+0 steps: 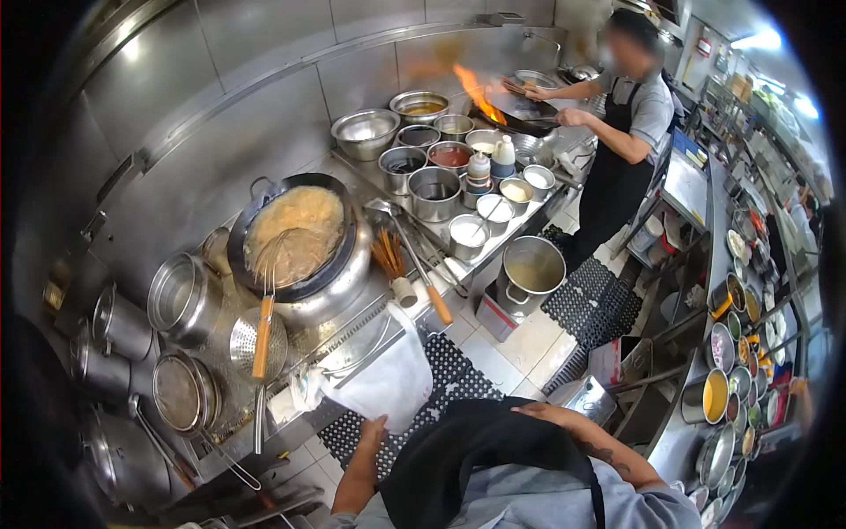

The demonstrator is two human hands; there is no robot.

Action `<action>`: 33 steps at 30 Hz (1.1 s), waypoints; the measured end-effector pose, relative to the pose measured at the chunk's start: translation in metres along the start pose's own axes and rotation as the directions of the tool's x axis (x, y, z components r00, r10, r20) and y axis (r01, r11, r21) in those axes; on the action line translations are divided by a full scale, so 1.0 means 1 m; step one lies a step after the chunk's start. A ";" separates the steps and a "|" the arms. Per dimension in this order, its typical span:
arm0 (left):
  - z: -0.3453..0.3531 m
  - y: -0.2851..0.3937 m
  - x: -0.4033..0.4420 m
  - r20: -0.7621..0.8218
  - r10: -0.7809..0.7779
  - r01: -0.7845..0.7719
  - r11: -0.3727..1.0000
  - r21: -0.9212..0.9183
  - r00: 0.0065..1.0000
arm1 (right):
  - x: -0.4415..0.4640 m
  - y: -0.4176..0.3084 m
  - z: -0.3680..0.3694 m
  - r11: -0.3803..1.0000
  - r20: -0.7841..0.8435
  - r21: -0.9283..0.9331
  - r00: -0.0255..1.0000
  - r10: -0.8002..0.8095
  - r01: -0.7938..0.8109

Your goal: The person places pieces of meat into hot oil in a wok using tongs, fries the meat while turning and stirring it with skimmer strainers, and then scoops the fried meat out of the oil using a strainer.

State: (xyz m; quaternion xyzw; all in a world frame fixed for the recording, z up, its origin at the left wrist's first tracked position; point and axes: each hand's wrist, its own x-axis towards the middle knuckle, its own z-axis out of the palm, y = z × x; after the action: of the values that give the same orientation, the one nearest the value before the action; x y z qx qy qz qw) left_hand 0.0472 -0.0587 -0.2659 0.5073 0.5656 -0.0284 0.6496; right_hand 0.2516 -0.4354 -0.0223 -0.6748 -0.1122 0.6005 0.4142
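Note:
My left hand (374, 428) is closed at the lower edge of a white cloth (392, 375), which stretches from the front edge of the cooking counter toward me. At my waist, my right hand (529, 410) is partly hidden by my black apron (485, 454), so its fingers are unclear. Beyond the cloth stands a large wok (240, 251) of bubbling oil (295, 220) with pale food in it. A wire skimmer (263, 339) with a wooden handle rests across the wok's near rim. A perforated ladle (256, 353) lies beside it.
Steel pots (185, 300) and round strainers (181, 392) crowd the left. Sauce containers (434, 194) and squeeze bottles (478, 167) line the counter beyond the wok. At the far end, a co-worker (617, 132) holds a flaming pan (520, 123). A tall pot (533, 269) stands beside the counter; ingredient bowls fill the right-hand shelf.

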 end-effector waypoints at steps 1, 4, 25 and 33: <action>-0.008 -0.012 0.010 -0.002 0.002 -0.002 1.000 0.008 1.000 | -0.005 -0.008 -0.003 0.999 0.006 0.041 1.000 -0.004 0.003; -0.023 -0.043 0.043 -0.070 0.036 -0.026 0.990 0.138 0.997 | -0.023 -0.029 -0.017 0.990 0.028 0.123 0.997 -0.067 0.063; 0.035 -0.073 -0.014 -0.347 0.188 0.027 0.847 0.531 0.919 | 0.076 -0.088 -0.133 0.701 0.292 -0.526 0.876 -0.384 0.483; 0.168 0.059 0.021 0.182 0.532 -0.489 0.522 0.699 0.827 | 0.070 -0.070 -0.115 0.608 0.261 -0.630 0.869 -0.420 0.483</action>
State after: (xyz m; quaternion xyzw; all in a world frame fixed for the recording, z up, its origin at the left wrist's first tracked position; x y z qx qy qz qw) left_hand 0.2097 -0.1348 -0.2706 0.8630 0.3511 -0.0424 0.3607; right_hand 0.3976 -0.3945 -0.0319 -0.7008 -0.5073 0.4216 0.2717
